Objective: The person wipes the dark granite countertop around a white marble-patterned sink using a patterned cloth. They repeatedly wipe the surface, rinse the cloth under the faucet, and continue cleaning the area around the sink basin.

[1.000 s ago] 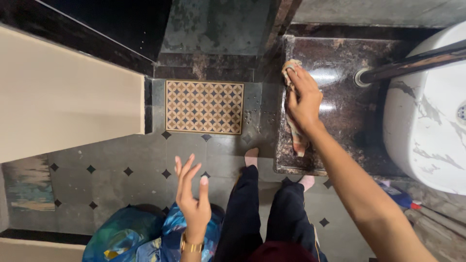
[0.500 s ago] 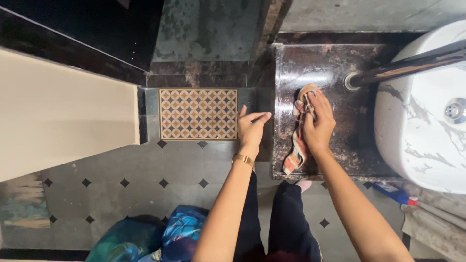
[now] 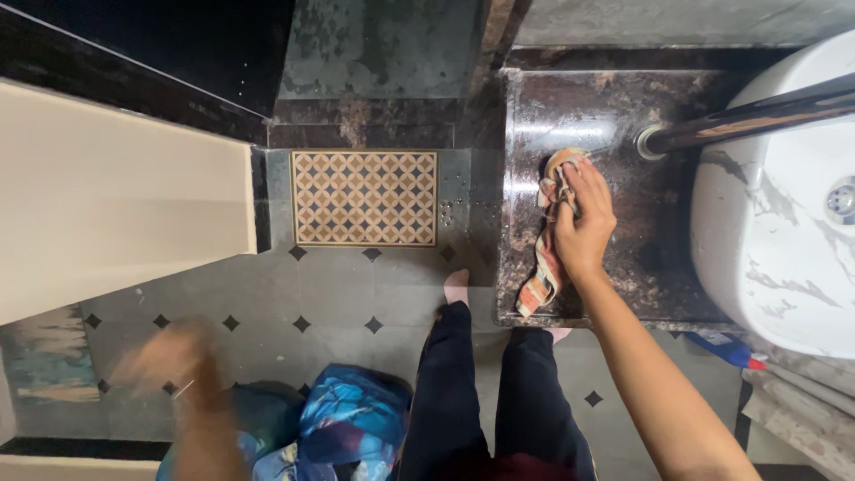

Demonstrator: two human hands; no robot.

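Note:
My right hand presses a striped orange and white cloth onto a dark speckled stone counter. The cloth hangs toward the counter's front edge. My left hand is a motion blur low at the left, over the grey floor and above blue bags; whether its fingers are apart cannot be made out. My legs in dark trousers stand in front of the counter.
A white marbled basin sits at the counter's right, with a dark tap spout reaching over it. A patterned tile lies in the grey diamond-dotted floor. A cream panel stands at left. A blue and red object lies under the basin.
My left hand swung from beside the counter edge down and left to above the blue bags, now blurred. The right hand and cloth stayed almost in place on the counter.

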